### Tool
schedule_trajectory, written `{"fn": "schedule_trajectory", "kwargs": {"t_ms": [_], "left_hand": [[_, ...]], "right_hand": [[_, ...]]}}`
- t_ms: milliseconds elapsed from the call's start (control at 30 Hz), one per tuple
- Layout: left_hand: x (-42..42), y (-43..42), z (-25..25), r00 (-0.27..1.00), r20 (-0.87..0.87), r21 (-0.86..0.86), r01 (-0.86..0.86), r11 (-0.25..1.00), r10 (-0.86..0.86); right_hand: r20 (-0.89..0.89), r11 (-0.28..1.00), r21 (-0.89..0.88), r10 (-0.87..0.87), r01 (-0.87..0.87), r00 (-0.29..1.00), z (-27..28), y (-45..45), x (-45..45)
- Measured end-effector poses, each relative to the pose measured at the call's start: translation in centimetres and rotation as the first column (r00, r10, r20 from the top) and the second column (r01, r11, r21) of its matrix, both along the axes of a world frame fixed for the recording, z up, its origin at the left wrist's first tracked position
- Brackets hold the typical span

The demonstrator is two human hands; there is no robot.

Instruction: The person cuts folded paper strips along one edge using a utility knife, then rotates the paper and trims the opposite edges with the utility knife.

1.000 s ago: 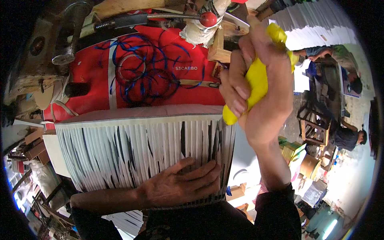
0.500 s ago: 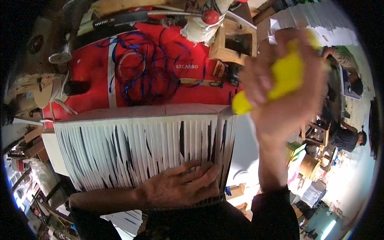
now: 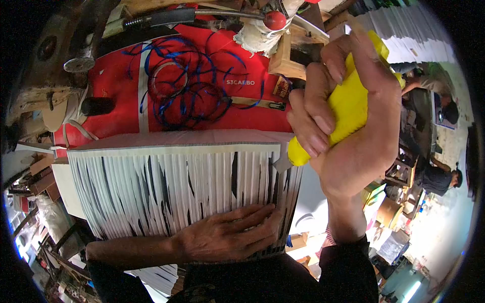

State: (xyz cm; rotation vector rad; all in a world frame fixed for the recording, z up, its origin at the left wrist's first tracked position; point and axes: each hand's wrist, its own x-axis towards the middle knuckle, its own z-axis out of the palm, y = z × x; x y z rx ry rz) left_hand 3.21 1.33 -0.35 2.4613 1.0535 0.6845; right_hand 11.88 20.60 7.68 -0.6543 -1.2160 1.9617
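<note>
My right hand [image 3: 353, 121] is wrapped round a yellow-handled cutter [image 3: 351, 103], probably a utility knife. Its short grey blade points down and left at the right end of a long row of thin white booklets or folded sheets [image 3: 172, 187]. Dark gaps show between the sheets. A pale strip [image 3: 177, 149] with a finely notched edge runs along the row's far side. My left hand [image 3: 232, 232] lies across the near right part of the row, fingers stretched out and resting on the sheets.
Beyond the row, a red sheet [image 3: 121, 111] carries tangled blue strapping [image 3: 187, 96]. A metal lever with a red knob [image 3: 275, 20] and a wooden frame [image 3: 298, 50] stand behind. Paper stacks [image 3: 404, 30] are at upper right. Another person [image 3: 439, 174] is farther right.
My right hand has come down slightly, bringing the cutter's blade to the right end of the row. My left hand stays on the sheets, barely shifted.
</note>
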Motion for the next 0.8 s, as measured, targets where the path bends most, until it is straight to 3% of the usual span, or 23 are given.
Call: {"fn": "schedule_trajectory", "kwargs": {"t_ms": [67,167,200,300,433,533,667,800], "left_hand": [[-0.1,0.1,-0.1,1.000,0.020,-0.002,0.003,1.000,-0.003],[0.0,0.3,-0.1,1.000,0.015,0.002,0.008,1.000,-0.008],[0.0,0.3,0.0,1.000,-0.012,0.007,0.009,1.000,-0.009],[-0.2,0.4,0.1,1.000,0.000,-0.006,0.012,1.000,-0.012],[-0.1,0.3,0.0,1.000,0.013,-0.015,0.015,1.000,-0.014],[-0.1,0.3,-0.1,0.999,0.041,-0.017,0.008,1.000,-0.007],[0.0,0.2,-0.4,0.998,0.054,-0.031,0.014,0.999,-0.012],[0.0,0.4,-0.3,0.999,0.038,-0.054,0.017,0.998,-0.015]], "right_hand": [[0.018,0.997,0.080,0.000,-0.002,1.000,0.1,0.0,-0.2],[-0.007,0.976,-0.215,-0.025,0.023,1.000,0.2,0.6,-0.1],[0.155,0.994,-0.098,-0.031,0.047,0.987,1.3,0.5,-0.7],[0.004,0.995,-0.056,-0.082,0.083,0.997,-0.2,0.6,-0.4],[0.030,0.999,0.049,-0.011,0.009,0.999,-1.6,0.5,-0.5],[0.020,0.997,-0.047,-0.067,0.068,0.998,-1.8,0.3,-0.5],[0.024,0.980,0.196,-0.025,0.020,0.999,-2.0,0.6,-0.9],[0.259,0.851,0.513,-0.275,0.109,0.926,-5.3,0.2,-1.9]]}}
